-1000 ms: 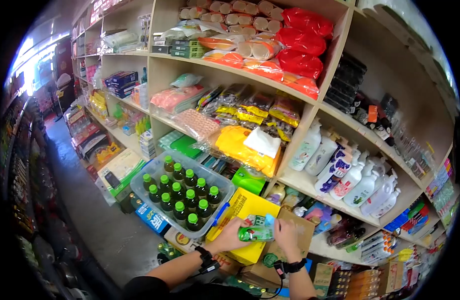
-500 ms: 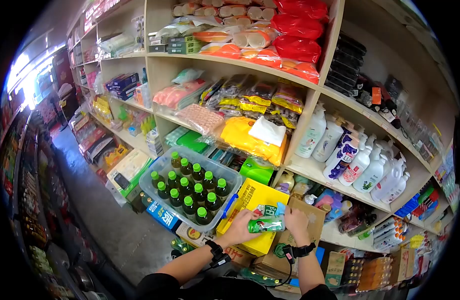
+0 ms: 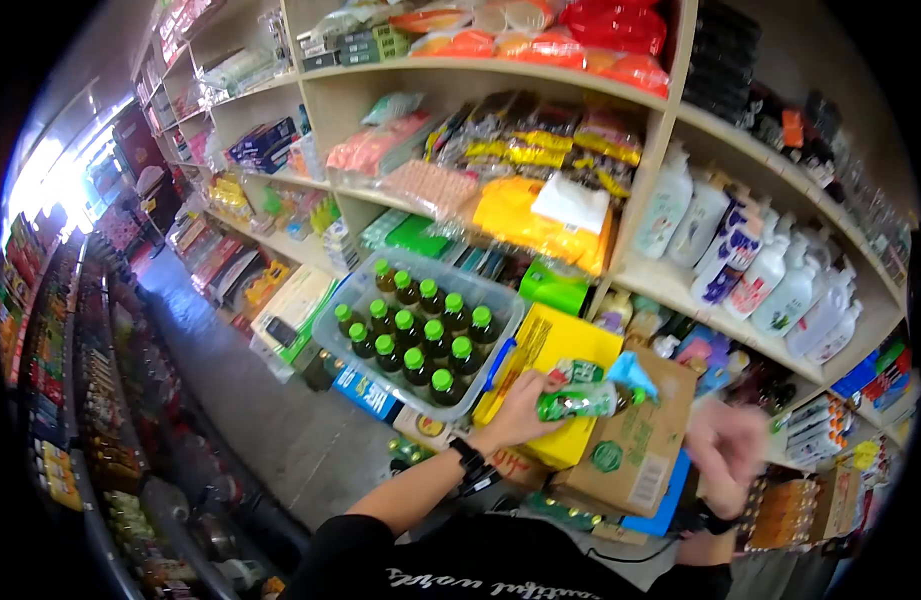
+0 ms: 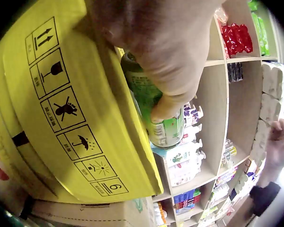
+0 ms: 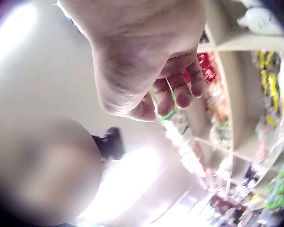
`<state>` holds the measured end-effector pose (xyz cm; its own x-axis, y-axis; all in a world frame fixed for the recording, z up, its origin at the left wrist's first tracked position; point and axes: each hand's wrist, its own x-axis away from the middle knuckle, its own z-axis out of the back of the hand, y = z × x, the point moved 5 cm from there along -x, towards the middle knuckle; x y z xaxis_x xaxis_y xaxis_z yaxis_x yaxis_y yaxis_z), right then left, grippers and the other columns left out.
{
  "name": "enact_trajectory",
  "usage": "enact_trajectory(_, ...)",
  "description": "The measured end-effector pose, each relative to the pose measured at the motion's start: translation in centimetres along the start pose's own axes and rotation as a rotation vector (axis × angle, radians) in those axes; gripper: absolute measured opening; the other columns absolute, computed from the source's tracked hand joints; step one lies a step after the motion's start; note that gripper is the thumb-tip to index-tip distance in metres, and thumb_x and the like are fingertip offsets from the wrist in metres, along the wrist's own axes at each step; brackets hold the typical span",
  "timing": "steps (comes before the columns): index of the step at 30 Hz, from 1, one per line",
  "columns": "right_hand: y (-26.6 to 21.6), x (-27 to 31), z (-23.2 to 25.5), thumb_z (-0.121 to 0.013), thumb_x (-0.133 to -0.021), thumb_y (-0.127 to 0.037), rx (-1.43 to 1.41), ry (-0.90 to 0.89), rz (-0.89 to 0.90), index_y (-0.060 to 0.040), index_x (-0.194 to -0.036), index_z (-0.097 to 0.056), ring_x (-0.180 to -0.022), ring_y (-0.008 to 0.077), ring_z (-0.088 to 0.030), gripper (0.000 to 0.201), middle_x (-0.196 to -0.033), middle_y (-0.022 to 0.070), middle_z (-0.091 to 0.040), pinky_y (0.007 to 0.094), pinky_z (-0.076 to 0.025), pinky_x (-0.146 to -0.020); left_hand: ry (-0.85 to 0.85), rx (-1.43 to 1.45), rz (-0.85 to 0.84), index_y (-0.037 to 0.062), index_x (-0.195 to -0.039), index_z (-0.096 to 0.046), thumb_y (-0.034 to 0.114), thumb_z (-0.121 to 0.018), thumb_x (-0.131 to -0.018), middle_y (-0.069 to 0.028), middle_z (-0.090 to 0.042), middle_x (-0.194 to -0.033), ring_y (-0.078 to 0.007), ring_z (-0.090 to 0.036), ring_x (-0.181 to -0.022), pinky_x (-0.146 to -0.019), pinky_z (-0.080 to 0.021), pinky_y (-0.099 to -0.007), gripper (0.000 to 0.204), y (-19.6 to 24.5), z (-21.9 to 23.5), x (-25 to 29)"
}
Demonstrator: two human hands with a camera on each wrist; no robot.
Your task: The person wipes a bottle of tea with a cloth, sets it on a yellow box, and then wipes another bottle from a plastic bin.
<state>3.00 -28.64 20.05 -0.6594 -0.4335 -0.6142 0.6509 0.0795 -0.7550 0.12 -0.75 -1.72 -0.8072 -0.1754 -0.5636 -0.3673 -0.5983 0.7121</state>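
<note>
My left hand [image 3: 521,409] grips a green-labelled bottle [image 3: 580,401], which lies tilted on its side above the yellow box [image 3: 570,345]. A blue cloth [image 3: 632,375] is by its capped end. In the left wrist view my left hand [image 4: 156,47] curls round the bottle [image 4: 149,104] beside the yellow box [image 4: 61,109]. Away to the right, my right hand [image 3: 727,452] is raised and blurred, holding nothing; the right wrist view shows the right hand [image 5: 146,56] with its fingers loosely bent. Green-capped bottles [image 3: 413,360] stand in the clear plastic bin [image 3: 330,335].
A cardboard box [image 3: 635,440] sits right of the yellow box. Shelves behind hold pump bottles [image 3: 715,235] and a yellow package [image 3: 540,225]. Grey floor [image 3: 220,390] shows at the left, beside another stocked rack [image 3: 90,400].
My right hand has let go of the blue cloth by the bottle and moved off to the right. The left hand still grips the bottle. The head view has shifted.
</note>
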Motion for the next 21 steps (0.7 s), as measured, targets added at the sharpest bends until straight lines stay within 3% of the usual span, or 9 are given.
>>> enact_trajectory(3,-6.9,1.6,0.6,-0.073,-0.087,-0.017,-0.425,-0.121,0.46,-0.0083,-0.09,-0.068,-0.063,0.0165,-0.054,0.01,-0.074,0.0003,-0.061,0.03,-0.041,-0.068,0.001,-0.008,-0.002,0.0022,-0.109,-0.055,0.015,-0.096,-0.068,-0.017,-0.062,-0.113,-0.0354,-0.064,-0.109,-0.095,-0.053,-0.042,0.059,0.0,-0.1,-0.1)
enact_trajectory(8,-14.0,-0.4,-1.5,-0.075,-0.089,-0.019,-0.676,-0.389,0.963,-0.0163,-0.063,-0.068,-0.05,0.0114,-0.047,0.027,-0.065,-0.0025,-0.059,0.0304,-0.032,-0.05,0.004,0.005,0.003,0.0025,-0.109,-0.056,0.012,-0.094,-0.067,-0.0165,-0.061,-0.112,-0.0365,-0.062,-0.109,-0.095,-0.052,-0.0426,0.058,0.5,0.1,-0.4)
enact_trajectory(9,-14.1,-0.6,-1.8,-0.075,-0.089,-0.018,-0.672,-0.412,1.001,-0.0133,-0.088,-0.07,-0.05,0.0112,-0.047,0.007,-0.066,-0.0023,-0.058,0.0307,-0.032,-0.05,0.005,0.006,-0.008,0.0025,-0.109,-0.055,0.012,-0.094,-0.067,-0.0165,-0.061,-0.112,-0.0365,-0.062,-0.109,-0.095,-0.052,-0.0427,0.058,0.5,0.1,-0.4)
enact_trajectory(10,-14.3,-0.8,-2.1,-0.075,-0.088,-0.016,-0.669,-0.435,1.039,-0.0102,-0.113,-0.072,-0.05,0.011,-0.047,0.026,-0.066,-0.0022,-0.058,0.0311,-0.031,-0.05,0.007,0.007,-0.018,0.0025,-0.109,-0.055,0.012,-0.094,-0.067,-0.0165,-0.062,-0.112,-0.0365,-0.062,-0.109,-0.095,-0.052,-0.0427,0.058,0.5,0.1,-0.4)
enact_trajectory(13,-13.9,-0.1,-2.9,-0.075,-0.089,-0.018,-0.64,-0.332,0.989,-0.0133,-0.155,-0.046,-0.051,0.0127,-0.048,0.072,-0.065,-0.0013,-0.058,0.0308,-0.031,-0.05,-0.011,-0.007,0.015,0.0025,-0.11,-0.054,0.012,-0.095,-0.068,-0.017,-0.062,-0.115,-0.0353,-0.063,-0.112,-0.097,-0.052,-0.0419,0.06,0.3,0.0,-0.3)
enact_trajectory(15,-13.5,-0.4,-2.6,-0.074,-0.092,-0.02,-0.63,-0.437,0.926,-0.0212,-0.169,-0.023,-0.051,0.0148,-0.048,0.092,-0.066,-0.0001,-0.059,0.0304,-0.031,-0.05,-0.019,-0.009,0.032,0.0026,-0.11,-0.054,0.013,-0.095,-0.068,-0.017,-0.062,-0.115,-0.0351,-0.063,-0.112,-0.097,-0.052,-0.0418,0.06,0.4,-0.1,-0.2)
enact_trajectory(17,-11.8,0.1,-1.0,-0.068,-0.093,-0.016,-0.378,-0.386,0.713,-0.0191,-0.109,-0.053,-0.064,0.013,-0.061,0.022,-0.072,-0.0002,-0.065,0.0298,-0.046,-0.058,-0.024,-0.016,0.034,0.0021,-0.11,-0.054,0.014,-0.095,-0.069,-0.017,-0.061,-0.115,-0.0351,-0.063,-0.111,-0.097,-0.052,-0.0419,0.059,0.4,0.0,-0.3)
enact_trajectory(19,-8.3,1.1,-1.2,-0.072,-0.087,-0.012,-0.191,-0.036,0.43,-0.0133,-0.078,-0.067,-0.073,0.0162,-0.067,0.011,-0.078,0.0029,-0.069,0.0321,-0.052,-0.063,-0.008,-0.006,0.028,0.0019,-0.111,-0.054,0.015,-0.095,-0.069,-0.0172,-0.061,-0.115,-0.0353,-0.063,-0.11,-0.096,-0.052,-0.042,0.059,0.0,-0.2,-0.1)
enact_trajectory(21,-3.5,-2.6,-1.5,-0.071,-0.09,-0.01,0.063,-0.148,0.261,-0.0063,-0.086,-0.069,-0.074,0.0178,-0.064,0.006,-0.084,0.0065,-0.069,0.0329,-0.051,-0.066,-0.005,-0.008,0.024,0.0017,-0.111,-0.054,0.015,-0.095,-0.069,-0.0174,-0.062,-0.114,-0.0355,-0.063,-0.11,-0.096,-0.052,-0.0421,0.06,0.0,-0.2,-0.4)
